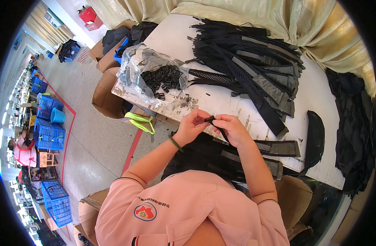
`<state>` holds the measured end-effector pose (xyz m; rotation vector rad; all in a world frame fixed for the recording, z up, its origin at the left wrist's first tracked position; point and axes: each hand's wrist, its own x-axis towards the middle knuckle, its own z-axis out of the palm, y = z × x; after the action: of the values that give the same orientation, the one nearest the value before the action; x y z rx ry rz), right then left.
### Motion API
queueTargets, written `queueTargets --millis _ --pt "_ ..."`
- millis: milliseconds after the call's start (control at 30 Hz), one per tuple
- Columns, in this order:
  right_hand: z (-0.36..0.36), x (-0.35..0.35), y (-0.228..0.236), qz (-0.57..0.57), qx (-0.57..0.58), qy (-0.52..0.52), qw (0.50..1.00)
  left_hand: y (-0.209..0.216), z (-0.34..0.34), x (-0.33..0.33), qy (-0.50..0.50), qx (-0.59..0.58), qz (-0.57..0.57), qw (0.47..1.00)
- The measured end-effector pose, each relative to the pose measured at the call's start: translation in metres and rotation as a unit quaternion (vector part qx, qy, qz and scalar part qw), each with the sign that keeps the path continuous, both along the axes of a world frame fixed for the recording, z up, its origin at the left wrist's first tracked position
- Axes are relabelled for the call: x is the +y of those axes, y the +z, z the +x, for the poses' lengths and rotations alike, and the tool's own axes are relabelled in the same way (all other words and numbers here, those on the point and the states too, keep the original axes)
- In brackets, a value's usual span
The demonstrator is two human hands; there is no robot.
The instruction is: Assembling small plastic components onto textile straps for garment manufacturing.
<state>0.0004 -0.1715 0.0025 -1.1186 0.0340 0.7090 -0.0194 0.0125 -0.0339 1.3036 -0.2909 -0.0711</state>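
My left hand and my right hand meet over the table's near edge, fingertips pinched. Between them is the end of a narrow black strap, which runs down beneath my right hand. A small dark piece may sit at that end, but my fingers hide it. Beyond my left hand, a clear plastic bag lies spread open, holding a heap of small black plastic buckles. Black mesh straps with grey strips are piled farther back. More black strap pieces lie across my lap.
The white table has a worn near edge. On its right lie a curved black pad and a dark fabric stack. Cardboard boxes stand at left, near a neon yellow strap. Blue crates line the floor.
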Motion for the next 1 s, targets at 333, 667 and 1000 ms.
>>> queueTargets --millis 333,667,1000 --pt "-0.011 0.011 -0.003 -0.003 -0.081 -0.092 0.992 0.012 0.002 -0.004 0.097 -0.161 0.185 0.964" --pt "-0.011 0.008 0.010 0.012 -0.133 -0.103 0.986 0.022 0.001 -0.002 0.132 -0.183 0.203 0.953" --pt "-0.015 0.006 0.017 -0.302 -0.535 -0.030 0.788 0.010 -0.002 0.003 -0.044 0.302 -0.251 0.919"
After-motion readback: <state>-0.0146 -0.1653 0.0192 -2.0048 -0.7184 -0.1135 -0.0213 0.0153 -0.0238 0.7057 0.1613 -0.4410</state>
